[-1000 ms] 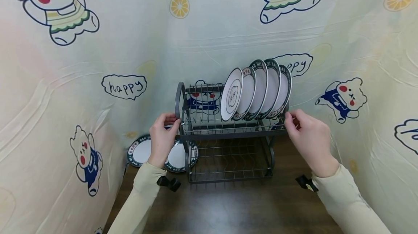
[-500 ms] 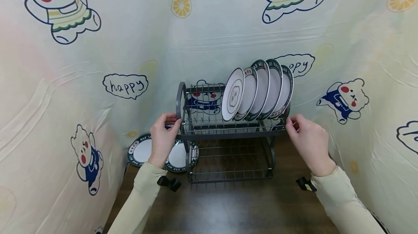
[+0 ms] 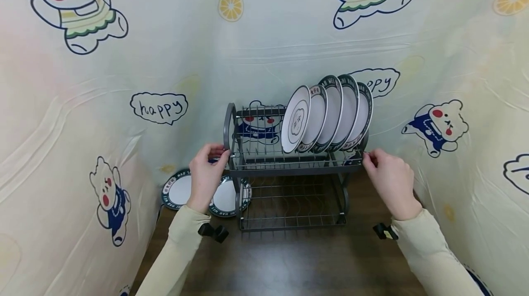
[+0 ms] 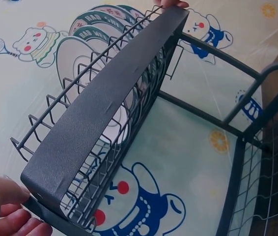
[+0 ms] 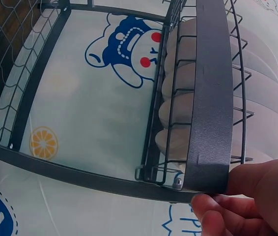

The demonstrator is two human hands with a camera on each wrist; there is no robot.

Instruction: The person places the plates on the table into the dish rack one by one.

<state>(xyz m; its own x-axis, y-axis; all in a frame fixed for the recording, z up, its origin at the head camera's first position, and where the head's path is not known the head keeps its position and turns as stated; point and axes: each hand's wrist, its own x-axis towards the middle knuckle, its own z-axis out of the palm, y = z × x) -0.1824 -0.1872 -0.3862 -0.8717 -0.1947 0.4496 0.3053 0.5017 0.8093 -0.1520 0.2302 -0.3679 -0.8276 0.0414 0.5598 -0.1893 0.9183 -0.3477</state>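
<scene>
A dark grey two-tier dish rack (image 3: 285, 171) stands at the back of the table. Several white plates with patterned rims, such as the leftmost plate (image 3: 295, 120), stand on edge, leaning, in the right part of its upper tier. My left hand (image 3: 206, 174) grips the left end of that tier between thumb and fingers; the left wrist view shows the fingers (image 4: 28, 226) at the side frame. At the right front corner, my right hand (image 3: 388, 181) pinches the rack, thumb against the front bar (image 5: 212, 98) and curled fingers (image 5: 212, 204) below it.
Two plates with dark green rims, a left plate (image 3: 177, 191) and a right plate (image 3: 225, 196), lie flat left of the rack, partly behind my left hand and the rack. The brown table (image 3: 289, 259) extends in front. A printed cloth (image 3: 264, 48) hangs around the back and sides.
The right hand has shifted slightly down and inward at the rack's corner. My left hand keeps its hold, and the plates stay in their slots. The head view has shifted a little.
</scene>
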